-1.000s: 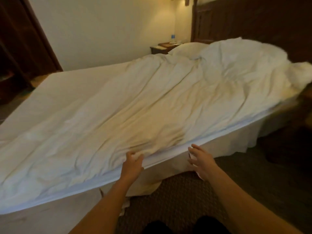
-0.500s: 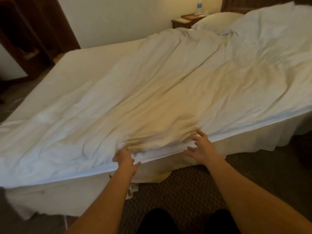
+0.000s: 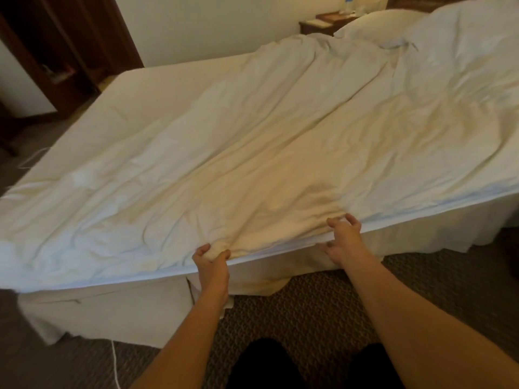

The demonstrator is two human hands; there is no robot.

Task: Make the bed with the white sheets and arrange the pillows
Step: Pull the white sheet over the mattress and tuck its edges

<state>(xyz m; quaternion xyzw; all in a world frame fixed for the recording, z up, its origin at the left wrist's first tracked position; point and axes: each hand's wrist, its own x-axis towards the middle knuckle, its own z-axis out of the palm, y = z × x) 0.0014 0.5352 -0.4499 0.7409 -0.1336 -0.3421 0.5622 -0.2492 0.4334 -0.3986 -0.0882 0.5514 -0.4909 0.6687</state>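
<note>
A crumpled white sheet (image 3: 280,141) covers most of the bed, bunched higher toward the head end at the right. My left hand (image 3: 212,265) grips a fold of the sheet at the near edge of the mattress. About a forearm's length to the right, my right hand (image 3: 344,237) has its fingers curled over the same edge, with the thumb under it. A white pillow (image 3: 373,26) lies at the far right, partly under the sheet. The far left part of the mattress (image 3: 157,88) is bare of the top sheet.
A bed skirt (image 3: 112,313) hangs to the patterned carpet (image 3: 317,313) where I stand. A white cable (image 3: 115,366) lies on the floor at the lower left. A dark wardrobe (image 3: 56,51) stands far left, and a nightstand (image 3: 325,22) with a bottle (image 3: 349,0) beyond the bed.
My view has dropped and swung left along the bed. My left hand has closed on a fold of the sheet. My right hand moved from below the edge onto it and curled its fingers.
</note>
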